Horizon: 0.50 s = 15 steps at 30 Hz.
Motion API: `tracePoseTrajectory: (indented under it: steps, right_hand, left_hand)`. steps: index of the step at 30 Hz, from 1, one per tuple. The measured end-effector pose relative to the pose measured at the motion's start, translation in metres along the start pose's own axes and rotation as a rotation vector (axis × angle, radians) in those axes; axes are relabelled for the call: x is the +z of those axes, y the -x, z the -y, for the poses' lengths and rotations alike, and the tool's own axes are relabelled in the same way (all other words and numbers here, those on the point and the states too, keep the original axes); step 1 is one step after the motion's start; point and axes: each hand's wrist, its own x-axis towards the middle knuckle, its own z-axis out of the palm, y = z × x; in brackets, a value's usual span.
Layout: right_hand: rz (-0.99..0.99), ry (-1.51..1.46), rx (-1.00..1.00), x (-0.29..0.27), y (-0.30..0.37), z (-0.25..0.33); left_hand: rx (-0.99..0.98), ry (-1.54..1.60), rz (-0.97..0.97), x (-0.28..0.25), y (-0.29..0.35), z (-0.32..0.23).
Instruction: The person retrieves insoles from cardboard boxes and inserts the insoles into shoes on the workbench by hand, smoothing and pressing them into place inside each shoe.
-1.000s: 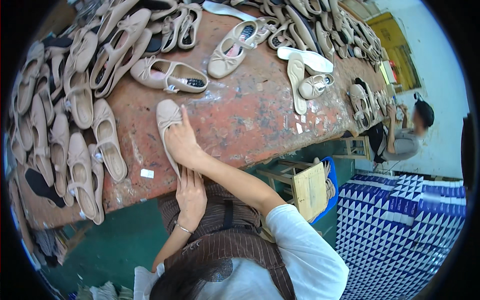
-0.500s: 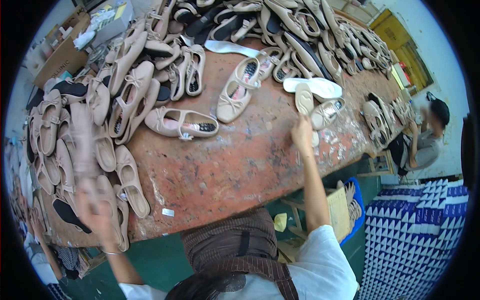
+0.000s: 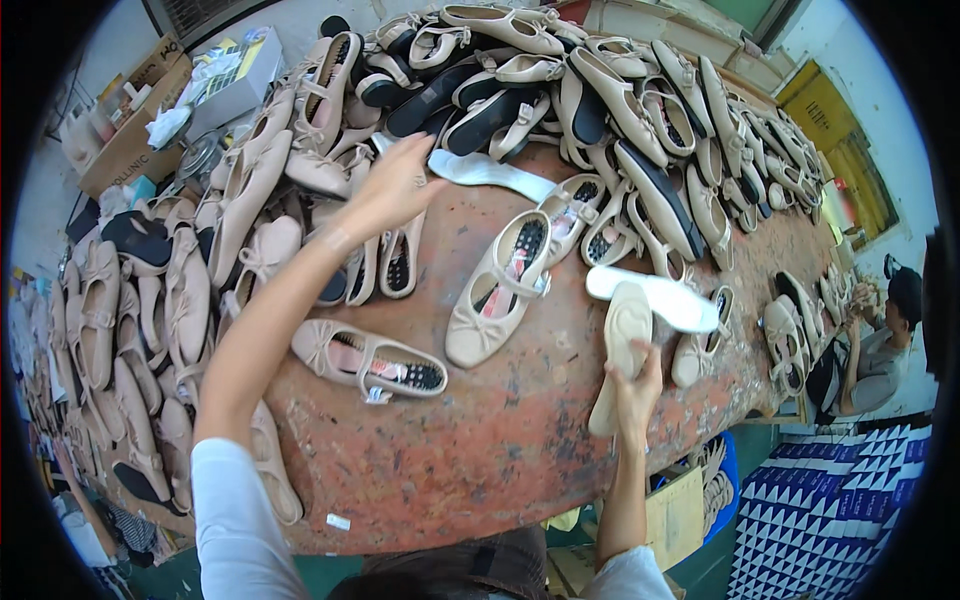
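Over red table (image 3: 450,450), 1 beige insole (image 3: 629,318) pinched in my R hand (image 3: 638,385), long axis pointing fwd, my L hand (image 3: 393,190) nr dozens of shoes (image 3: 318,172), can't tell its grip

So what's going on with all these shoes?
Somebody's right hand is holding a beige insole over the table. Their left hand is stretched out close to a white insole; I can't tell whether it's touching anything. Beige shoes are piled along the far side, and one strapped shoe lies nearer, toe pointing left.
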Motion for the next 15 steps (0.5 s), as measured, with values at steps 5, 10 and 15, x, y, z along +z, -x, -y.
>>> tracePoseTrajectory:
  steps: [5, 10, 15]
  right_hand:
    - [0.179, -0.863, 0.572, -0.038, 0.031, 0.013]
    - [0.263, -1.125, 0.441, -0.041, 0.059, 0.001]
    - [0.197, -0.932, 0.148, -0.026, 0.078, 0.006]
  left_hand:
    - [-0.922, 0.643, -0.303, 0.115, -0.132, 0.023]
    - [-0.533, 0.882, -0.371, 0.095, -0.075, -0.005]
    - [-0.337, 0.154, -0.204, -0.012, 0.168, -0.103]
